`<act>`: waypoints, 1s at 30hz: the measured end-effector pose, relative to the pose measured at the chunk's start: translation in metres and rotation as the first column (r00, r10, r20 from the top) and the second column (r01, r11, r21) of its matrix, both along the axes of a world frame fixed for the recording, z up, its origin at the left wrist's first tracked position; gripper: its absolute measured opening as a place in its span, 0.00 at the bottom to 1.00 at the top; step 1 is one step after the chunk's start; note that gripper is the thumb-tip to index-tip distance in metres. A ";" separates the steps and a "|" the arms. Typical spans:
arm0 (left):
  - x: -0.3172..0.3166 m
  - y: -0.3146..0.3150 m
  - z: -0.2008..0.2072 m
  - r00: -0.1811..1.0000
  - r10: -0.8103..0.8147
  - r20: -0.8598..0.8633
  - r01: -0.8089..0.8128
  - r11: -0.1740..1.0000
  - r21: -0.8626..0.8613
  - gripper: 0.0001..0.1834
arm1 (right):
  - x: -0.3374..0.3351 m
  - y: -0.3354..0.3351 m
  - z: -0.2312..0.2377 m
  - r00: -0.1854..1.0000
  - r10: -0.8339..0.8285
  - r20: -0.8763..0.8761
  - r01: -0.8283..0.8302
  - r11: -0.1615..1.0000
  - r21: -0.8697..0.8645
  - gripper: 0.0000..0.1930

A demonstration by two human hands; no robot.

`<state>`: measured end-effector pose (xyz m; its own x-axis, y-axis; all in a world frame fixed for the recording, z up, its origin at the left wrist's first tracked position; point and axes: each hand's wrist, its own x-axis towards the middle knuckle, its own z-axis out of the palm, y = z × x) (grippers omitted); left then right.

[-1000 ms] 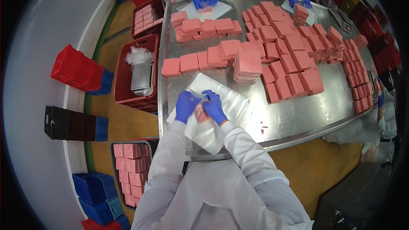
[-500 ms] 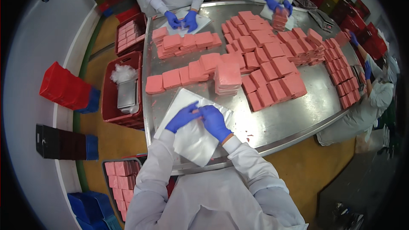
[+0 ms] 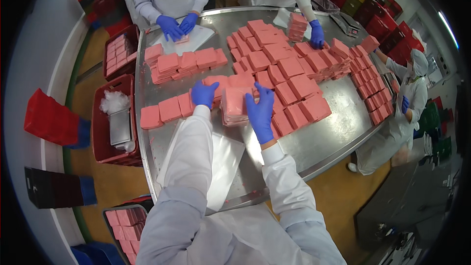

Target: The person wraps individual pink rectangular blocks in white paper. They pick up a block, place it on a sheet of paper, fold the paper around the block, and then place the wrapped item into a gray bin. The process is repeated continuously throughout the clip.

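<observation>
A stack of pink square slabs stands on the steel table in front of me. My left hand, in a blue glove, rests against the stack's left side. My right hand, also gloved blue, presses on its right side with fingers spread. The stack sits between both hands on the table; whether it is lifted I cannot tell. A clear plastic sheet lies flat on the table below my forearms, with nothing on it.
Many more pink slabs cover the table. A person opposite handles a slab on a sheet; others work at the far right and right side. Red crates stand left, one holding a metal container.
Both hands left the plastic sheet and reached forward to the stack of pink slabs. The view has shifted closer over the table.
</observation>
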<state>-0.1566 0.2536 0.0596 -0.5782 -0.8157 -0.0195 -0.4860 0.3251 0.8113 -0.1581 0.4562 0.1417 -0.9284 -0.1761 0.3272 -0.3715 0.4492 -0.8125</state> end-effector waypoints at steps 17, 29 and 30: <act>0.303 0.057 0.014 0.765 0.309 -0.565 0.386 0.481 0.787 0.22 | 0.191 -0.039 -0.089 0.345 0.671 0.656 -0.410 0.737 -0.537 0.28; 0.361 0.147 -0.013 0.898 -0.432 0.082 0.436 0.898 -0.052 0.12 | 0.181 -0.049 0.091 0.627 0.768 0.132 -0.484 0.516 -0.707 0.25; 0.372 0.150 -0.026 0.874 -0.445 0.196 0.478 0.860 -0.179 0.11 | 0.185 -0.045 0.086 0.670 0.734 0.111 -0.527 0.576 -0.625 0.25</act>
<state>0.2153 0.4040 0.0333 -0.8934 -0.4491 0.0134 -0.3418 0.6987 0.6285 0.0272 0.4109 0.2275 -0.7003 -0.6649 0.2597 -0.0606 -0.3071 -0.9498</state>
